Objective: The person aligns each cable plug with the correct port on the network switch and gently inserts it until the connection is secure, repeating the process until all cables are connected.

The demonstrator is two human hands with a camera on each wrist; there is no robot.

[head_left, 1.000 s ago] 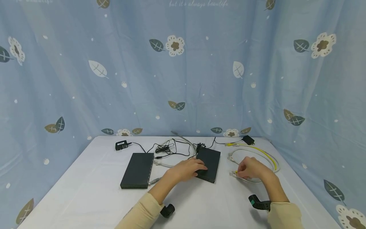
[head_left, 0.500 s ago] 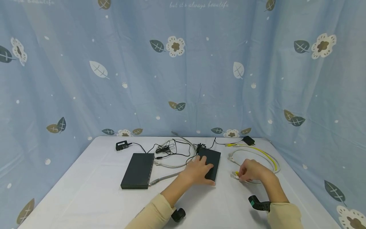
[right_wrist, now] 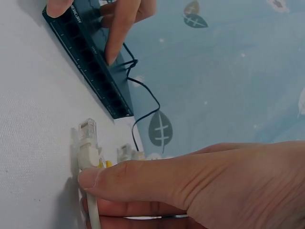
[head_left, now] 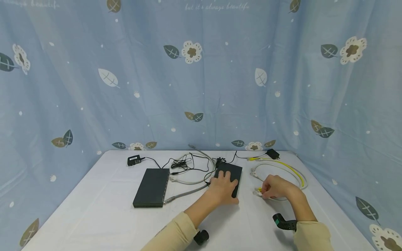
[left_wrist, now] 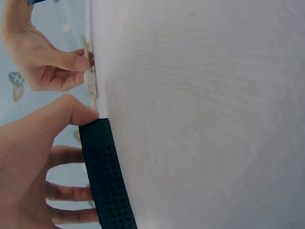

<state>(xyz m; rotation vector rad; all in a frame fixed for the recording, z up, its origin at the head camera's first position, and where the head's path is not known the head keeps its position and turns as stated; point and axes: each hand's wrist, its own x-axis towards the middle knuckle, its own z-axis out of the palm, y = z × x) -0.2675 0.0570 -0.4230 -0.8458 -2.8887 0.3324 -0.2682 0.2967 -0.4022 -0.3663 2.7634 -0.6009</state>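
My left hand (head_left: 221,191) grips a black network switch (head_left: 233,170) right of centre. Its thumb presses at the near corner while the other fingers spread over the top. In the right wrist view the row of ports (right_wrist: 95,71) along the switch's side faces my right hand. The right hand (head_left: 276,187) pinches a light grey Ethernet cable (right_wrist: 94,210) just behind its connector. That clear plug (right_wrist: 88,130) sticks out past the thumb, pointing toward the switch. A bit of yellow cable shows behind the pinched cable in the right wrist view.
A second black switch (head_left: 151,188) lies left, with a grey cable (head_left: 185,193) at its port side. Behind are tangled black cords (head_left: 179,163) and a power adapter (head_left: 134,160); another adapter (head_left: 273,153) sits back right. A yellow cable (head_left: 295,169) loops at the right.
My left hand has slid right and toward the near end of the right switch, its thumb now at the near corner. The right hand with the Ethernet cable has barely moved.
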